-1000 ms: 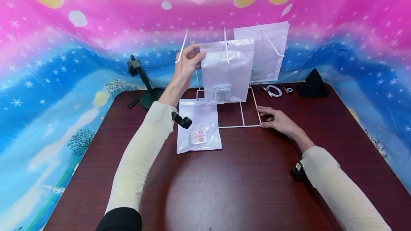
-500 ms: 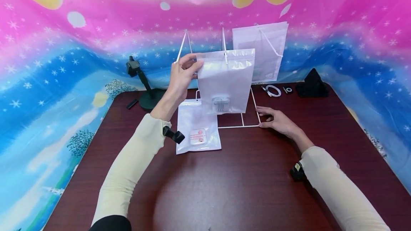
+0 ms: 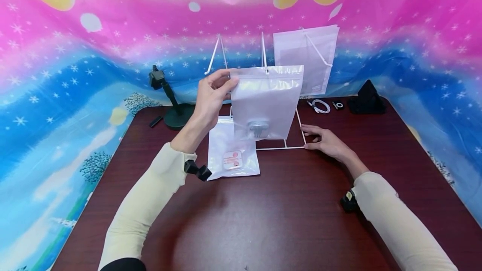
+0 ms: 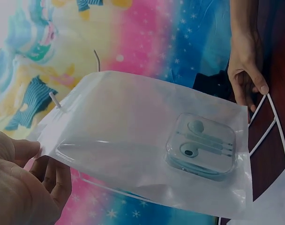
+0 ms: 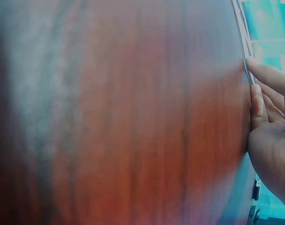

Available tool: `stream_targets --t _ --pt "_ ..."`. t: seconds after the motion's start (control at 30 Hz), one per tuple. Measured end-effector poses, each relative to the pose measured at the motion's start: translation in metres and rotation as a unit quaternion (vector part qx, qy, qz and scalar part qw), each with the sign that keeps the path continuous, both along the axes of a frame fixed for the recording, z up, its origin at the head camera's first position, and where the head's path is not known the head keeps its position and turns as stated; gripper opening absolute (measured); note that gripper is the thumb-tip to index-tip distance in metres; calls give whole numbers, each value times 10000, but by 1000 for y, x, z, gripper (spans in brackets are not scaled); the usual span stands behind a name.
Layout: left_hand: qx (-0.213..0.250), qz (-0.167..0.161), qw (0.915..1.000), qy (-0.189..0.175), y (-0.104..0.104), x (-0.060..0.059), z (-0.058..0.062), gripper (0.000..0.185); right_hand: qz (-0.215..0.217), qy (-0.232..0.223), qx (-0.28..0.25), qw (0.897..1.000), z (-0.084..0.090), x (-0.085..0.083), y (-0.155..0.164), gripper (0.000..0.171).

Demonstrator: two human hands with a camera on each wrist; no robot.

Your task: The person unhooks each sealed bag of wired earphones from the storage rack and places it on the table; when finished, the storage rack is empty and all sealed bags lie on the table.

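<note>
My left hand (image 3: 211,97) pinches the upper left corner of a white zip bag (image 3: 265,99) between thumb and fingers. Earphones in a clear case (image 4: 201,146) show through the bag's lower part. At the bag's top hole is the tip of the middle hook (image 3: 263,49) of a white wire display rack; in the left wrist view a hook end (image 4: 54,99) pokes out by the bag's top edge. My right hand (image 3: 327,140) holds the front right corner of the rack's base (image 3: 280,149), thumb and fingers on the wire.
Another bag with pink earphones (image 3: 233,160) lies on the table left of the base. White bags (image 3: 320,60) hang from the right hook; the left hook (image 3: 213,55) is bare. Behind are a dark stand (image 3: 177,114), a coiled white cable (image 3: 320,106) and a black holder (image 3: 367,100).
My left hand has drawn the bag down and toward me along the middle hook, so its top hole has come from farther back to the hook's tip. The right hand stays put.
</note>
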State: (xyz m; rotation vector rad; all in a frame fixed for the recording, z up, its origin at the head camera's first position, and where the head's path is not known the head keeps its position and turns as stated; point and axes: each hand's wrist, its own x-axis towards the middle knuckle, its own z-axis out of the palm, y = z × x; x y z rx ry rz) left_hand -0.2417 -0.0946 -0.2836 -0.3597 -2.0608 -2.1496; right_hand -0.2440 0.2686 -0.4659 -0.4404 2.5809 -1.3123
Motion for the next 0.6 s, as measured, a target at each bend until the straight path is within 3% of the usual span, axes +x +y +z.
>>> stream_targets --t 0.37,0.6 --pt "-140 -130 9993 320 -7 23 5 30 -100 17 41 9999 0 -1 1 69" --pt "200 -215 9990 327 -19 35 6 22 -76 -1 48 10000 0 0 0 68"
